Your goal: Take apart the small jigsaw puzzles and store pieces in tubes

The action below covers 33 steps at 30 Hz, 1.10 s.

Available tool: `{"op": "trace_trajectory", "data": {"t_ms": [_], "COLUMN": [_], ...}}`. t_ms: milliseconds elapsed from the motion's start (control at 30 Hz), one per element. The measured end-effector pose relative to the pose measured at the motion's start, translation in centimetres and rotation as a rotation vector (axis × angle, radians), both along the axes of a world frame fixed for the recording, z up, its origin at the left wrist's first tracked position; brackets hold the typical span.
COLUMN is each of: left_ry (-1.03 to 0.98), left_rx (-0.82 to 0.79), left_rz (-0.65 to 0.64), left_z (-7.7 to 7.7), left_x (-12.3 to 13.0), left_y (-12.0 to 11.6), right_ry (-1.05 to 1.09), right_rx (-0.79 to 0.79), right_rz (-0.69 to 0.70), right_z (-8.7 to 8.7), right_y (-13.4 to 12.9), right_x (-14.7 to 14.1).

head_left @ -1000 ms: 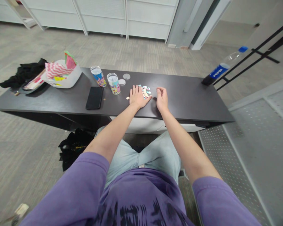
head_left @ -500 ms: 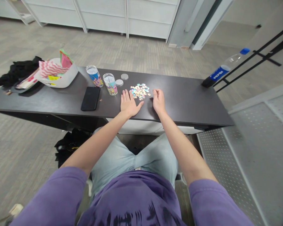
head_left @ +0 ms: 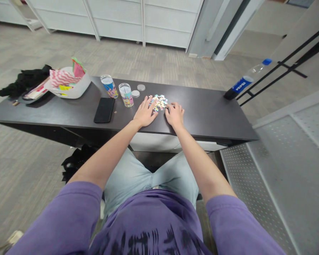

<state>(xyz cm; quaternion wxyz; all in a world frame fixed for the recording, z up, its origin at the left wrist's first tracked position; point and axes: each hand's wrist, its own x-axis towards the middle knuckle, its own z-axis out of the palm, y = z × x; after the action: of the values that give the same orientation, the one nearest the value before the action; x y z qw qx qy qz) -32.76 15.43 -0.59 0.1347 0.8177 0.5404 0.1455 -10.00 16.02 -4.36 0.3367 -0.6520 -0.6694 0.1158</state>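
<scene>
A pile of small, pale, many-coloured jigsaw puzzle pieces [head_left: 160, 101] lies on the dark tabletop [head_left: 202, 109]. My left hand [head_left: 145, 112] rests at the pile's left side, fingers apart, its fingertips and thumb at the edge pieces. On the other side, my right hand [head_left: 174, 113] is bent over the table with its fingers spread and its thumb and fingertips by the right edge of the pile. I see nothing held in either hand. Left of the pile stand two clear printed cylinders [head_left: 126, 95] [head_left: 109, 86], with two round silvery lids [head_left: 135, 93] [head_left: 141, 87] beside them.
A black phone [head_left: 104, 110] lies left of the cylinders. Farther left are a white basket [head_left: 81, 86] with striped cloth and packets, and black fabric [head_left: 29, 80]. At the right end stands a Pepsi bottle [head_left: 241, 84], next to a black metal frame [head_left: 279, 67].
Both hands have closed in on the puzzle pile from its two sides. My right hand has turned palm-down and uncurled, and the pile looks more compact. The camera view has shifted slightly.
</scene>
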Motion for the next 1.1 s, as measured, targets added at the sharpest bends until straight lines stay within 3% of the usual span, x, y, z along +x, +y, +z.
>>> {"op": "trace_trajectory", "data": {"t_ms": [133,267,533,700,1100], "left_ry": [0.010,0.001,-0.077,-0.109,-0.095], "left_rx": [0.009,0.036,0.043,0.028,0.053], "left_rz": [-0.067,-0.082,-0.075,-0.055,0.075], "left_z": [0.0,0.2,-0.3,-0.5,-0.6], "left_x": [-2.3,-3.0,-3.3,-3.5,-3.3], "left_y": [-2.2,-3.2,-2.5,-2.2,-2.5], "right_ry": [-0.027,-0.029,0.036,0.081,0.110], "right_rx": [-0.022,-0.062,-0.093,-0.091,-0.106], "right_rz": [-0.001,0.016,0.203,0.264,0.236], "right_z": [0.2,1.0,1.9,1.9,1.9], "right_y": [-0.1,-0.9,-3.3,-3.7,-3.7], "right_x": [-0.1,0.4,3.0,2.8,2.6]}}
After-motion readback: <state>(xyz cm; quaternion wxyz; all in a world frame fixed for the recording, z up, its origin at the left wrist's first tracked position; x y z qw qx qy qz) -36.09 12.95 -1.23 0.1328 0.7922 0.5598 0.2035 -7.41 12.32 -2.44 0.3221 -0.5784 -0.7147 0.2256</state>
